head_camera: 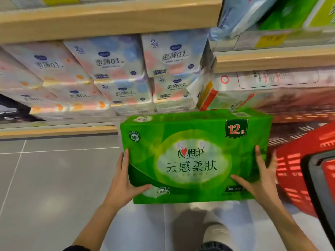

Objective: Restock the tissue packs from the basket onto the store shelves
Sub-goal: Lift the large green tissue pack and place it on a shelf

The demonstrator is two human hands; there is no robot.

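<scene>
So here's where we're at: we've got the pack (pixel 195 156) clamped between both hands, up off the floor (pixel 54 178) and out of the basket (pixel 297 160), which sits just off to our right. The left hand (pixel 123 185) grips the left end and the right hand (pixel 261 183) the right end, each with the thumb laid across the front face and the fingers running up the side. The long axis runs straight across, left to right, with the printed face tilted up at us. Both hands sit low on the pack, so most of its bulk sticks out ahead of the grip, toward the shelving. It's a bright green plastic-wrapped brick with a white cloud panel, a "12" badge in the top right corner and a slightly puffy, soft-looking wrap. Straight ahead, the shelf (pixel 54 131) is stuffed with pastel packs (pixel 116 69), so we don't see a slot there. Up on the higher right shelf (pixel 272 58) there's some green stock (pixel 286 13), which might be the same product, but it's too blurry to say for sure. If that's the spot, the move is up and to the right, and the right hand is the nearer one to lead it in.
</scene>
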